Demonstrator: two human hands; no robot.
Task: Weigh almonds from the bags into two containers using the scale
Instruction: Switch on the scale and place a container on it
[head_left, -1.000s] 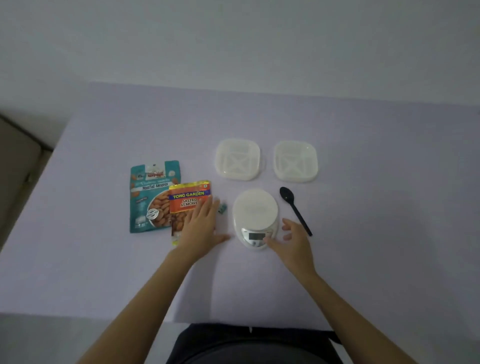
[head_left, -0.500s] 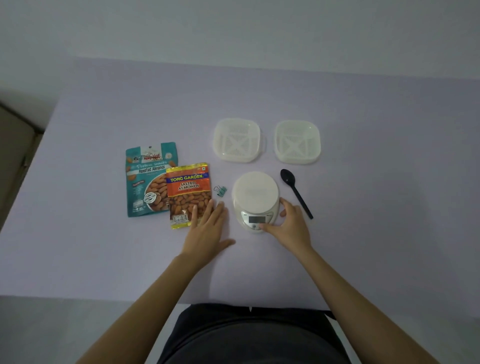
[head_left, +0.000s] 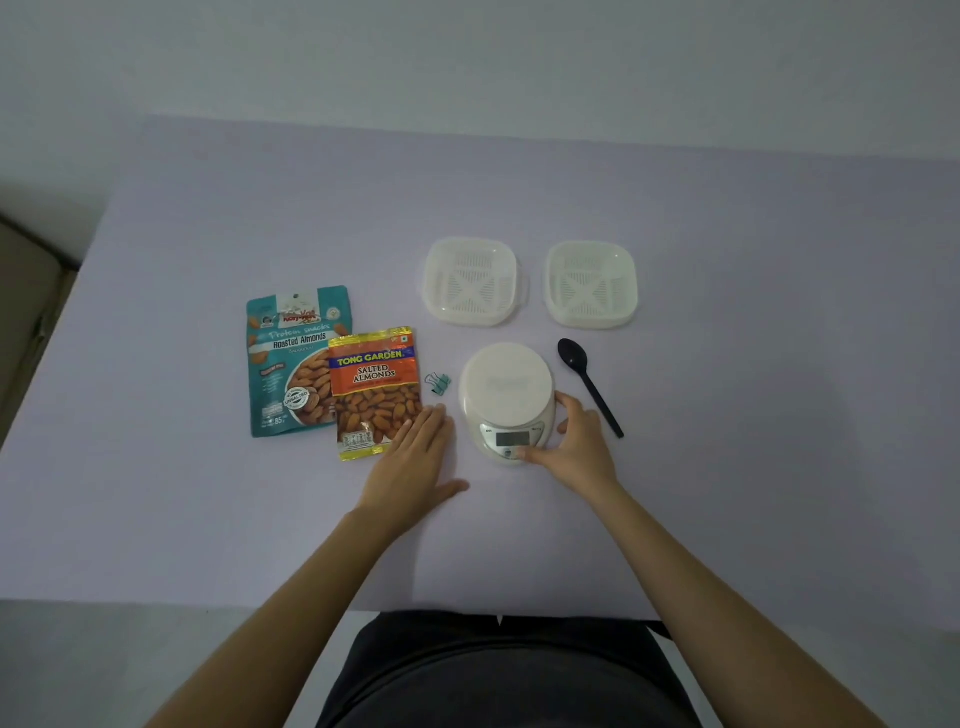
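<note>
A white digital scale (head_left: 506, 384) sits at the table's middle with a blank display. My right hand (head_left: 582, 452) grips its front right side, thumb on the front panel and fingers curved round the edge. My left hand (head_left: 415, 457) lies flat on the table, its fingertips touching the lower right corner of the orange salted almonds bag (head_left: 374, 384). That bag overlaps a teal roasted almonds bag (head_left: 291, 364) to its left. Two white square containers (head_left: 471, 283) (head_left: 590, 285) stand side by side behind the scale.
A black plastic spoon (head_left: 589, 384) lies just right of the scale, close to my right hand. A small green binder clip (head_left: 438, 383) rests between the orange bag and the scale. The lilac table (head_left: 727, 467) ends at my body in front.
My left hand slid down off the orange bag toward its corner. My right hand closed in on the scale's front right side. The view shifted slightly.
</note>
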